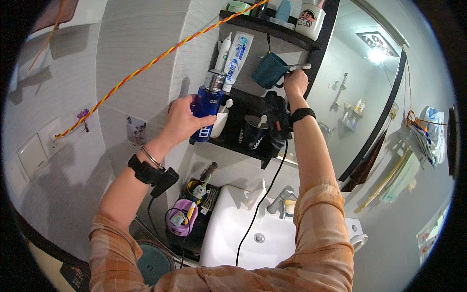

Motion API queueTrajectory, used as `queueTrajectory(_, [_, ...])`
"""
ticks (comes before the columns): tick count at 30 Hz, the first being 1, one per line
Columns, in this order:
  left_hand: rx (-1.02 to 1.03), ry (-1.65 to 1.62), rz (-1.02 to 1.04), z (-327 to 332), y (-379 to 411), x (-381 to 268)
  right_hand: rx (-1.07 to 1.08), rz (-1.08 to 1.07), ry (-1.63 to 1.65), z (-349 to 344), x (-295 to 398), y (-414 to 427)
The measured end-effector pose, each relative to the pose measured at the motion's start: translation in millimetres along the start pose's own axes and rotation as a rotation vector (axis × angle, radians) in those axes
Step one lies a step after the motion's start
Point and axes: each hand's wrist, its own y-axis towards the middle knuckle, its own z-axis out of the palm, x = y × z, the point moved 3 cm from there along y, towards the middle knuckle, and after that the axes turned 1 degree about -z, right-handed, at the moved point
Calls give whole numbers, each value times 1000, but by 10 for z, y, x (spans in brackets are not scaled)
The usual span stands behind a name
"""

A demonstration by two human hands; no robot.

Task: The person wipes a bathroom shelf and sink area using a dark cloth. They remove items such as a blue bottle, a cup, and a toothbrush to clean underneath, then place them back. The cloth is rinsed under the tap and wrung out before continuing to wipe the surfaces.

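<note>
My left hand (184, 120) grips a blue bottle (207, 100) with a silver cap, upright in front of the shelf's left end. Its thumb lies across the lower front of the bottle. Higher up on the right, my right hand (297, 84) is closed at the handle of a dark teal cup (268, 71), which tilts to one side. A toothbrush (302, 66) sticks out of that cup over my fingers. Behind the bottle stand a toothpaste tube (239, 54) and a slim white tube (224, 54). A white cup (220, 124) holding a toothbrush is partly hidden by the bottle.
On the lower black shelf (248, 151) sits a black cup (251, 133). The upper shelf (262, 31) carries a white cartoon mug (310, 22). A mirror (350, 73) is at right, a white sink (237, 233) below. A red-yellow twisted cord (146, 67) crosses in front. Black cables hang from both wrists.
</note>
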Motion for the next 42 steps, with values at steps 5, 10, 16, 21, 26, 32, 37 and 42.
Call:
queueTrajectory(5, [1,-7,-9,1,10,-49,-28,55,80,-167,-106,-36])
queueTrajectory(10, [3,-76,28,5,30,-17,-54,-41,119,-359,-161,-78])
queueTrajectory(16, [136,-150,120,24,4,-320,-4,-147,227,-709,-191,-113])
queueTrajectory(21, [178,-316,284,76,-1,-769,136,-234,298,-1021,-20,-404])
queueTrajectory(26, [198,-269,314,81,-54,-884,325,-288,339,-955,387,-1043])
queueTrajectory(32, [292,-110,198,-61,-163,-744,310,-357,495,-943,562,-1590])
queueTrajectory(37, [481,-182,125,-212,-272,-674,404,-324,666,-739,621,-1913])
queueTrajectory(42, [550,-107,11,-372,-443,-645,538,-411,727,-682,718,-2167])
